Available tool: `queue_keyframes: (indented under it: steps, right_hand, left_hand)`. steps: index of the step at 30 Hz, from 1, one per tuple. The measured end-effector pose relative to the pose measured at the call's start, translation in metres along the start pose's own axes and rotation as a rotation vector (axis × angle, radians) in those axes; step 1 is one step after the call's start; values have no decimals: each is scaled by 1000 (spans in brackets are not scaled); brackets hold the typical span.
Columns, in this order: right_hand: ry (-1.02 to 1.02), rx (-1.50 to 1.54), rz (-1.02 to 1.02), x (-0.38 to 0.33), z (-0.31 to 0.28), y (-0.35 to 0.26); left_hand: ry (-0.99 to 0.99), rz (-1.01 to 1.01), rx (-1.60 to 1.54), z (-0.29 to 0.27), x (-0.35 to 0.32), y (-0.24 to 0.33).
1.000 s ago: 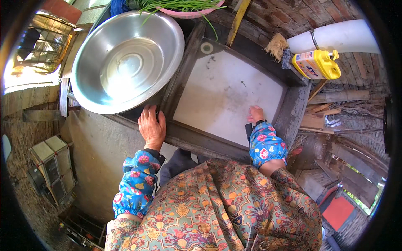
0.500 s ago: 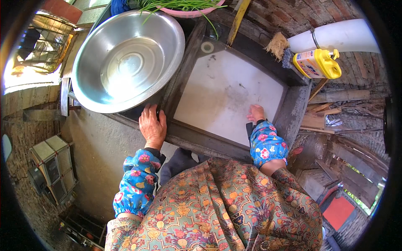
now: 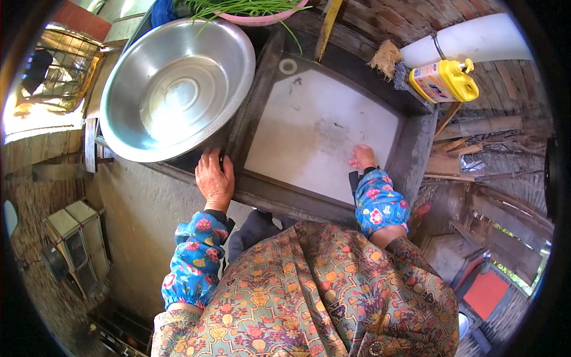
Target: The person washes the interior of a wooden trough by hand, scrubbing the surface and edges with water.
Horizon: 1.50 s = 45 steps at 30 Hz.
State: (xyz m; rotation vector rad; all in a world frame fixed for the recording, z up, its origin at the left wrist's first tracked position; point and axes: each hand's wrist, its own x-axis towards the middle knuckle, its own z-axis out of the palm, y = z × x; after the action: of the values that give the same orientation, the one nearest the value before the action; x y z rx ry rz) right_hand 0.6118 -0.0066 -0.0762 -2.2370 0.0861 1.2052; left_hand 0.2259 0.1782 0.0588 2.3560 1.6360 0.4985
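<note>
My left hand (image 3: 215,181) rests on the dark front ledge between the metal basin and the sink, its fingers stretched forward and holding nothing. A wide, shiny steel basin (image 3: 128,98) sits just beyond it, tilted in view, with a bright reflection in its bottom. My right hand (image 3: 363,157) is over the sink's pale bottom at the right, fingers slightly bent and apart, with nothing visible in them. The square stone sink (image 3: 285,134) has a dark rim, a round drain at its far left corner and small dark scraps on its floor.
Long green stalks (image 3: 250,9) lie in a pink basin (image 3: 267,18) at the back. A yellow detergent bottle (image 3: 444,81) and a fibrous scrubber (image 3: 386,58) stand by the sink's far right corner. A yellowish stick (image 3: 328,30) leans behind; a cabinet (image 3: 77,250) stands lower left.
The view has shifted slightly, so the basin, sink and bottle sit a little differently in the picture. Both hands stay in nearly the same places.
</note>
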Motion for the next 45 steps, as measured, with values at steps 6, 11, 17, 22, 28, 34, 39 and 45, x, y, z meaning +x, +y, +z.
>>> queue_keyframes:
  steps: [6,11,17,22,28,34,39,45]
  right_hand:
    - [29,8,0,0,-4,8]
    - [26,41,26,2,-7,14]
    - [9,41,30,5,-10,17]
    - [13,44,28,4,-15,18]
    - [77,-17,22,12,-33,27]
    - [111,11,49,24,-39,35]
    - [101,2,38,26,-30,32]
    - [68,-28,-45,15,-9,11]
  left_hand:
    - [26,38,9,0,1,0]
    - [16,42,15,2,0,-1]
    - [15,39,11,1,-1,-1]
    - [9,41,16,3,-1,-1]
    - [2,44,38,2,0,0]
    - [-3,33,25,3,0,-1]
    - [-4,40,17,2,0,1]
    - [7,37,25,2,0,-1]
